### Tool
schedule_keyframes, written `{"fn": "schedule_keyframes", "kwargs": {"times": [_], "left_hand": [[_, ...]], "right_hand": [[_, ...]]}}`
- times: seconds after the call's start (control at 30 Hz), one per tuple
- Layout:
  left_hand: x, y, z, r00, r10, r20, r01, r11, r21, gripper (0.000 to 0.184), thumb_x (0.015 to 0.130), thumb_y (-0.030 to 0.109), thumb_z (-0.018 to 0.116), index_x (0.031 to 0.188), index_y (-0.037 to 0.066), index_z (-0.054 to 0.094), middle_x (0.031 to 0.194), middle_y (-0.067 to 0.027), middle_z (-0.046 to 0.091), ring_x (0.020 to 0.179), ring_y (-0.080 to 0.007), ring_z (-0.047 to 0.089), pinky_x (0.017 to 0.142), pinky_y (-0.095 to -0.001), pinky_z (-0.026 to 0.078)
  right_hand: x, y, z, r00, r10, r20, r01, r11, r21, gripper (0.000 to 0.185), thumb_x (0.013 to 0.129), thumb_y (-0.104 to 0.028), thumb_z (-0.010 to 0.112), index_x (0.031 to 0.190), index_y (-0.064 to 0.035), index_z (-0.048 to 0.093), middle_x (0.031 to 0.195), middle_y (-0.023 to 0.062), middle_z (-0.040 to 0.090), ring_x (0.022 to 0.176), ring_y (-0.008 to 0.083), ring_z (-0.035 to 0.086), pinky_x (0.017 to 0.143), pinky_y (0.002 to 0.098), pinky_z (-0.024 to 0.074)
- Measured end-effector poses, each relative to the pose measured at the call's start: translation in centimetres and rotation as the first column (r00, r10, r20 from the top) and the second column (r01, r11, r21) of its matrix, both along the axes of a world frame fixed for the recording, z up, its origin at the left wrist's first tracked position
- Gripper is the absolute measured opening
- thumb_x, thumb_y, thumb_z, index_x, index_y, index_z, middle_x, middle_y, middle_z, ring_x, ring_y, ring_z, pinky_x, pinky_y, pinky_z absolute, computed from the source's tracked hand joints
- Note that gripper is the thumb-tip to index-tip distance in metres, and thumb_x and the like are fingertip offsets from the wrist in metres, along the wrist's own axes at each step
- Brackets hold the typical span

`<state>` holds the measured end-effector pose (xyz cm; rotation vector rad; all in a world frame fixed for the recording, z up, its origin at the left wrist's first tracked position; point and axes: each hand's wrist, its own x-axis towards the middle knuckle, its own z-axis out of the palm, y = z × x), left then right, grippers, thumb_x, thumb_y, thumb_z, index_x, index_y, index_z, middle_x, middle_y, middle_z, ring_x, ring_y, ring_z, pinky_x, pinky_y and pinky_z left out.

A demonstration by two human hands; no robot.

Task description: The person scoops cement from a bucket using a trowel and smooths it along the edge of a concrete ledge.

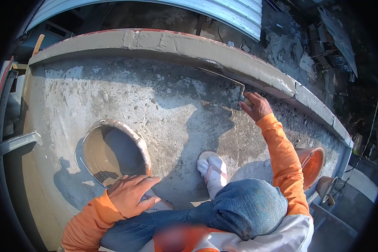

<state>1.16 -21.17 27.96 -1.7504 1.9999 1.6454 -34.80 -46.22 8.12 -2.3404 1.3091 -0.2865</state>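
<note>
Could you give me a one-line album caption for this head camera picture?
Trowel in the right hand at the low wall, left hand beside a smeared bucket.

The left hand (134,195) covers part of the near bucket (97,147); the right sleeve (281,153) hides part of an orange bucket (313,164). A blurred patch (180,238) at bottom is possibly clothing.
</note>
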Motion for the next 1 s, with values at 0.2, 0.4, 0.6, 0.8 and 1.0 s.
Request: {"fn": "schedule_keyframes", "kwargs": {"times": [0.2,0.4,0.6,0.8,1.0], "left_hand": [[3.5,1.8,2.2,0.965,0.262,0.014,-0.26,0.962,-0.087,0.048,0.084,0.026,0.062,0.121,-0.002,0.051,0.111,-0.0225,0.059,0.101,-0.0348,0.059,0.086,-0.0384,0.047],[18.6,11.2,-3.8,0.283,0.952,-0.117,-0.805,0.169,-0.568,0.061,0.088,0.041,0.056,0.129,-0.002,0.044,0.126,-0.0155,0.054,0.118,-0.0233,0.049,0.097,-0.032,0.035],[21.0,19.1,-18.0,-0.311,0.828,-0.467,-0.93,-0.165,0.328,0.076,0.085,0.063,0.045,0.129,0.0,0.044,0.128,-0.0141,0.051,0.121,-0.0251,0.045,0.098,-0.0373,0.035],[14.4,13.8,-13.2,-0.396,0.554,-0.733,-0.808,0.169,0.564,0.047,0.094,0.036,0.046,0.127,0.003,0.045,0.125,-0.0128,0.054,0.114,-0.0237,0.052,0.099,-0.0381,0.04],[13.2,12.2,-10.9,-0.471,0.527,-0.707,-0.735,0.208,0.645,0.04,0.093,0.03,0.048,0.123,0.005,0.051,0.12,-0.0102,0.057,0.108,-0.0222,0.055,0.095,-0.0371,0.042]], "right_hand": [[-3.1,0.0,2.7,0.997,-0.055,0.06,0.058,0.997,-0.056,0.037,0.079,-0.026,0.069,0.104,-0.0008,0.061,0.081,0.0128,0.062,0.073,0.0283,0.063,0.067,0.0336,0.0498],[0.1,4.6,7.4,0.986,-0.053,0.16,0.055,0.998,-0.007,0.033,0.077,-0.017,0.07,0.1,0.0042,0.059,0.07,0.0125,0.054,0.058,0.0226,0.055,0.058,0.0313,0.0455],[15.8,7.6,16.3,0.746,0.665,0.028,-0.665,0.743,0.073,0.035,0.079,-0.021,0.065,0.107,-0.0015,0.056,0.078,0.0121,0.054,0.064,0.0269,0.059,0.059,0.0351,0.0475],[27.7,12.3,16.5,0.463,0.721,-0.516,-0.886,0.374,-0.273,0.019,0.078,-0.017,0.058,0.093,-0.0055,0.062,0.083,0.0073,0.054,0.076,0.0211,0.058,0.069,0.0343,0.0426],[28.2,13.5,12.4,0.465,0.736,-0.492,-0.88,0.444,-0.167,0.018,0.079,-0.018,0.053,0.089,-0.0121,0.067,0.088,0.0083,0.056,0.09,0.0223,0.057,0.076,0.0396,0.0418]]}}
